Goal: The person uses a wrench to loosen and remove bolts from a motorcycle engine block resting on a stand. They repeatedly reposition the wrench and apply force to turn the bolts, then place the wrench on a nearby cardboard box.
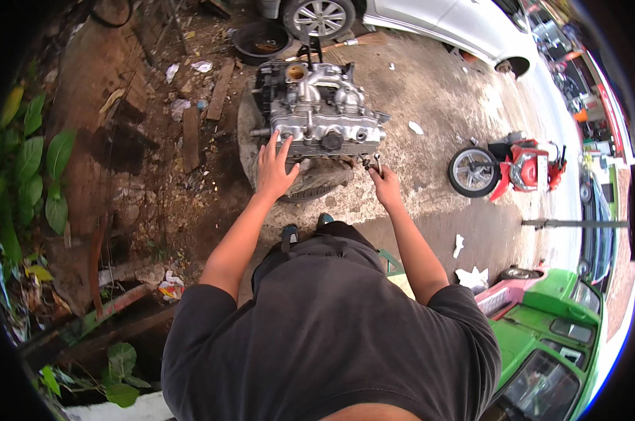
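Note:
A metal car engine [324,116] stands in front of me, propped on a worn tyre [317,188]. My left hand [275,172] has its fingers spread, the tips resting on the left end of the silver valve cover [310,128]. A round black oil cap [331,141] sits at the middle of that cover. In my right hand [387,186] is a small metal wrench [378,163], gripped by the thumb and fingers. Its upper end points up beside the engine's lower right corner. Whether it touches a bolt there, I cannot tell.
Beyond the engine lie a black basin [262,43] and a silver car [415,21]. A red motorcycle [524,168] is parked to the right, a green vehicle [542,337] at the lower right. Wooden planks [192,130] and litter cover the dirt at left, near leafy plants [29,158].

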Available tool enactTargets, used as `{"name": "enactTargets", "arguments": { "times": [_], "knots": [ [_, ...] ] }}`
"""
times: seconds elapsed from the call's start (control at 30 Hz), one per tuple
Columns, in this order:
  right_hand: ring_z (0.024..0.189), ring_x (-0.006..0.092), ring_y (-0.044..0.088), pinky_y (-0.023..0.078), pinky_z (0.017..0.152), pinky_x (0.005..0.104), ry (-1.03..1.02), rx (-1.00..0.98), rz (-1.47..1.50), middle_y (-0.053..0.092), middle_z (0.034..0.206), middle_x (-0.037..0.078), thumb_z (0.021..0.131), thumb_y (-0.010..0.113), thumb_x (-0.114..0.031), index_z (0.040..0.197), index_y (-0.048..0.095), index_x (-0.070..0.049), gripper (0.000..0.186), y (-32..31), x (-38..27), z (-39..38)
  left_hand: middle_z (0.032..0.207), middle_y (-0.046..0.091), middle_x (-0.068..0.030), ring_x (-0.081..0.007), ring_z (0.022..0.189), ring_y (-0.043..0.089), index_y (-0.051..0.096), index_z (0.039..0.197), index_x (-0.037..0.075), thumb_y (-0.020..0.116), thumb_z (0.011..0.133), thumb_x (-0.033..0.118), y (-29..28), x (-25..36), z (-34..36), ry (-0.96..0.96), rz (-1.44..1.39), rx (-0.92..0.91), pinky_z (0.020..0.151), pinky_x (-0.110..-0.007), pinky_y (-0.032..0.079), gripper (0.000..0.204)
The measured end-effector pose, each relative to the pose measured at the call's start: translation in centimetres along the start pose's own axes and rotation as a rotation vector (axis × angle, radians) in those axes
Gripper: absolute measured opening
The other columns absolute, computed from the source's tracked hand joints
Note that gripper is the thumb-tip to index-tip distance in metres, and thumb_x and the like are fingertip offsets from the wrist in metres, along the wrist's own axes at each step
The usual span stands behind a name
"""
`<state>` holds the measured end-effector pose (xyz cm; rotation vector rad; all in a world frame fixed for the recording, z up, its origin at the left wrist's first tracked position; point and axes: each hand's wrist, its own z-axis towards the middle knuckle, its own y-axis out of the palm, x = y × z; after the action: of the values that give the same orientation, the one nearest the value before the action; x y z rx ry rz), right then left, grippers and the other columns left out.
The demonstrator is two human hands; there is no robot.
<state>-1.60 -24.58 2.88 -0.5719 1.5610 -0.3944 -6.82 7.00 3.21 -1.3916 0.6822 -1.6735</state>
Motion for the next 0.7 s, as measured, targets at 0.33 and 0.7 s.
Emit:
{"name": "enactTargets", "arguments": {
  "times": [0.33, 0.7],
  "knots": [
    [0.061, 0.0329, 0.053, 0.043, 0.061, 0.0409, -0.356, -0.346, -0.112, 0.057, 0.067, 0.019, 0.088, 0.068, -0.023, 0.083, 0.062, 0.004, 0.028, 3.1, -11.9, 5.5, 0.132, 0.058, -0.0148, -0.0301, 0.123, 0.055, 0.055, 0.135, 0.006, 0.065, 0.087, 0.009, -2.4, -2.5, -6.8, -0.504, -0.535, 0.46, 0.104, -0.04, 0.042, 0.049],
    [0.06, 0.0312, 0.053, 0.042, 0.06, 0.0401, -0.692, -0.92, -0.093, 0.056, 0.068, 0.019, 0.087, 0.068, -0.022, 0.086, 0.065, 0.004, 0.027, 8.4, -17.1, 7.0, 0.128, 0.062, -0.0091, -0.0214, 0.118, 0.059, 0.058, 0.13, 0.004, 0.062, 0.089, 0.005, 2.1, 4.6, -17.3, -0.923, -0.468, 1.203, 0.102, -0.035, 0.043, 0.041]
  ]
}}
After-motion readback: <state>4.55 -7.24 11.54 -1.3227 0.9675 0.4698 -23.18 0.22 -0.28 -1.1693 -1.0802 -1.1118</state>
